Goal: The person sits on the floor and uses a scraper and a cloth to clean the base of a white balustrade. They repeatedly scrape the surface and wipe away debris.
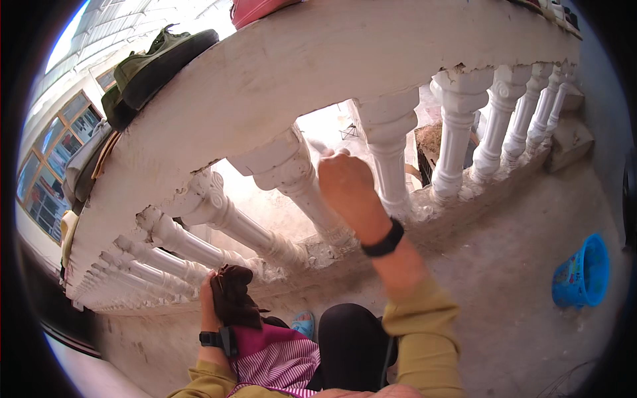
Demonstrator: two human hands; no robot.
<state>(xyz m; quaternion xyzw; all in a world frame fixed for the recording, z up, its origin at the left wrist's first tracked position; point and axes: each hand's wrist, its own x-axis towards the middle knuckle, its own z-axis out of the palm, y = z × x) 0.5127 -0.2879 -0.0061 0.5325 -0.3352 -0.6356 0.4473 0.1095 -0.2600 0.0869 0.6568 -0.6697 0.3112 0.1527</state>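
Observation:
My left hand (208, 297) grips a dark brown bundle of cloth (233, 293) low on the left, over the pink striped cloth (278, 358) across my lap. Its fingers are partly covered by the bundle. My right hand (347, 185) is raised in front of a white baluster (303, 186), its back to me and its fingers curled. Something pale and blurred shows at its fingertips; whether it is held cannot be made out. Touch between this hand and the baluster is also unclear.
A chipped white balustrade rail (278, 84) crosses ahead. Dark green shoes (159, 69) and a grey shoe (87, 159) sit on it, with a pink item (259, 11) at the top. A blue plastic bucket (580, 273) stands on the concrete floor (492, 298) to the right.

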